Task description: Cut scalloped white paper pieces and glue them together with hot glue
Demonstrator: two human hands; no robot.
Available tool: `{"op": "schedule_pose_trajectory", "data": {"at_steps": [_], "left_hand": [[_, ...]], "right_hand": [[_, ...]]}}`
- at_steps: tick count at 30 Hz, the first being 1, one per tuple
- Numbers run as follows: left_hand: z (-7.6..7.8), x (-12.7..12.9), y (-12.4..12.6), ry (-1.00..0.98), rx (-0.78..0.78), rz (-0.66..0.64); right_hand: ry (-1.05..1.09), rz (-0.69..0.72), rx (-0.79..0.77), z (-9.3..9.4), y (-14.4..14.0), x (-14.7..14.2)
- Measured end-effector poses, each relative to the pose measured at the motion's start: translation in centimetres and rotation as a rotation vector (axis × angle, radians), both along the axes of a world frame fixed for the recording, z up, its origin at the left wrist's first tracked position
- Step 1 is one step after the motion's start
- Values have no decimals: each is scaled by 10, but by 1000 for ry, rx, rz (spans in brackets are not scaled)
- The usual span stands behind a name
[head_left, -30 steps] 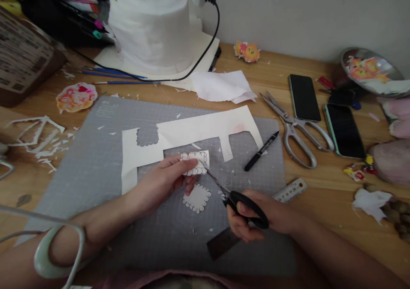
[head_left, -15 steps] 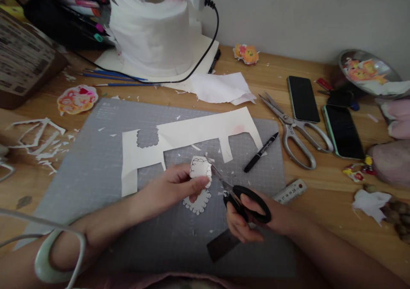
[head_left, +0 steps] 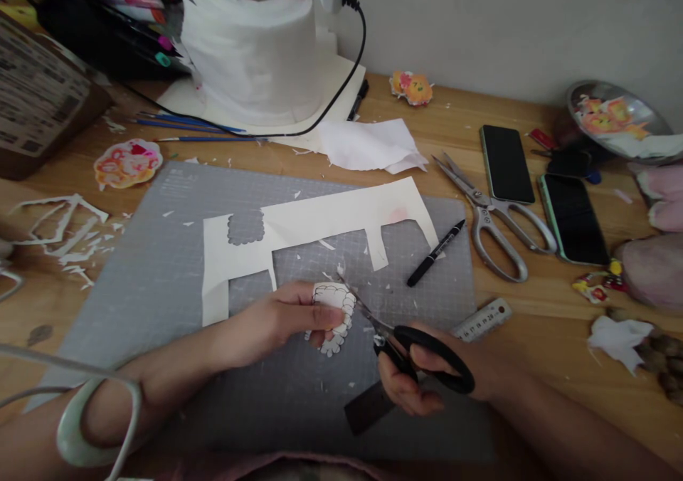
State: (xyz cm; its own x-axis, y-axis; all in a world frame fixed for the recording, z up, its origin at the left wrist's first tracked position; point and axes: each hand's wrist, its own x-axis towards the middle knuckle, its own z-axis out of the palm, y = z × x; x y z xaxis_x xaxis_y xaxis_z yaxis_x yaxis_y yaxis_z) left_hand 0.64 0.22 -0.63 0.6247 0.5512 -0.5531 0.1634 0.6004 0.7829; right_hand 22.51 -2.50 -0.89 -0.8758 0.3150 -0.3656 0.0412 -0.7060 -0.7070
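Note:
Between thumb and fingers, my left hand (head_left: 299, 315) pinches a small white paper piece (head_left: 331, 296) with a scalloped outline drawn on it. My right hand (head_left: 413, 374) has its fingers in the black handles of a pair of scissors (head_left: 398, 335). The scissor blades meet the paper piece's upper right edge. Partly hidden beneath my left hand, a scalloped paper cutout (head_left: 335, 344) lies on the grey cutting mat (head_left: 176, 267). Beyond my hands is a white paper sheet (head_left: 320, 221) with shapes cut out of it.
A black marker (head_left: 436, 253), large metal scissors (head_left: 483, 210) and two phones (head_left: 506, 162) lie to the right. A steel ruler (head_left: 483, 321) is partly under my right hand. At the back stands a white roll (head_left: 250, 61); paper scraps (head_left: 69, 228) lie left.
My left hand has lowered slightly with the paper piece, now covering more of the cutout beneath. The scissors' handles have spread wider and moved slightly right and down.

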Motion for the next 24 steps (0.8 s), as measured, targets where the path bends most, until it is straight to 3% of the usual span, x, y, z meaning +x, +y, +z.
{"op": "schedule_pose_trajectory", "data": {"at_steps": [6, 12, 24], "left_hand": [[0, -2, 1, -38, -29, -38], [-2, -2, 0, -84, -44, -55], [1, -2, -2, -28, 59, -102]], "right_hand": [[16, 1, -36, -4, 0, 0], [32, -3, 23, -5, 0, 0], [-9, -28, 56, -3, -1, -3]]}}
